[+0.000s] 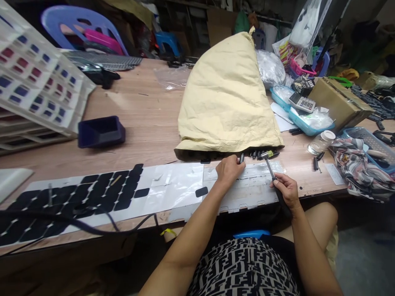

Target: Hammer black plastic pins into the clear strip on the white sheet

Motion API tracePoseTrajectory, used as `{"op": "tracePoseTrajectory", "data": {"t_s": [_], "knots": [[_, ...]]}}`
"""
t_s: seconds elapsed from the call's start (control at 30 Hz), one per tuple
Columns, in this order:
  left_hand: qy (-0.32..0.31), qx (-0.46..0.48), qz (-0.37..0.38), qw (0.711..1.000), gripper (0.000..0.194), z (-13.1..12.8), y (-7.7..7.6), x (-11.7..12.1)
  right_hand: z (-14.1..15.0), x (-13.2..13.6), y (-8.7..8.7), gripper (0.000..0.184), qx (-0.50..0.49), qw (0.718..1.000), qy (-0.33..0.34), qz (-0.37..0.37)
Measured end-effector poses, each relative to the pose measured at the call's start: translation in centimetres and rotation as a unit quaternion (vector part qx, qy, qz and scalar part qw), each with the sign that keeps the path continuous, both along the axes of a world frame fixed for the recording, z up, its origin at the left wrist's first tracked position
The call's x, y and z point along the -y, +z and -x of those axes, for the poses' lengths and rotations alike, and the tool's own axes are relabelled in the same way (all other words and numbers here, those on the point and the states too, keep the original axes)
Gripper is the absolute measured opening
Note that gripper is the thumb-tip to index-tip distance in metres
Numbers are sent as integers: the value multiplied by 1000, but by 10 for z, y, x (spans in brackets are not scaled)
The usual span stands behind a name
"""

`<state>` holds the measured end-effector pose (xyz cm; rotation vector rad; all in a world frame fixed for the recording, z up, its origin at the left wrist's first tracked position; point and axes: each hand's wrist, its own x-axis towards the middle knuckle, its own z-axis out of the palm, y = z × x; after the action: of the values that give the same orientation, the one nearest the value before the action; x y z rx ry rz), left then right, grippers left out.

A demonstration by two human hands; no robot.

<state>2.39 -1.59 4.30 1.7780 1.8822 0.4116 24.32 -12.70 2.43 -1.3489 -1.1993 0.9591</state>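
Note:
My left hand (228, 169) is closed at the mouth of a large cream sack (226, 94), its fingertips pinching a small dark cylindrical piece (242, 158). My right hand (286, 190) grips a small hammer (270, 169) by its black handle. The hammer's metal head, yellow at one end, is just right of my left hand, over the sack's edge. Several small black pieces (254, 155) lie in a row between the piece and the hammer head. Below both hands is a pale, plastic-covered board (243, 191) at the table's front edge.
Black rounded pads (106, 191) cover a white sheet on the left, with a dark cable (92, 230) across them. A navy bin (101, 132) stands behind, beside a white crate (40, 78). On the right are a jar (321, 142), blue baskets (311, 125), a cardboard box (339, 102) and patterned cloth (354, 166).

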Motion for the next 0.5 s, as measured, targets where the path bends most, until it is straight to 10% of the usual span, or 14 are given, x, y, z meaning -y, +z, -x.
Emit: {"op": "tracePoseTrajectory", "data": {"t_s": [0.2,0.5], "knots": [[-173,45,-90,980,8,16,-7,26,0,2,-1,34,18,1000,2,-2],[-189,111,-144,965,13,9,-33,19,5,10,10,31,99,995,33,-2]]}}
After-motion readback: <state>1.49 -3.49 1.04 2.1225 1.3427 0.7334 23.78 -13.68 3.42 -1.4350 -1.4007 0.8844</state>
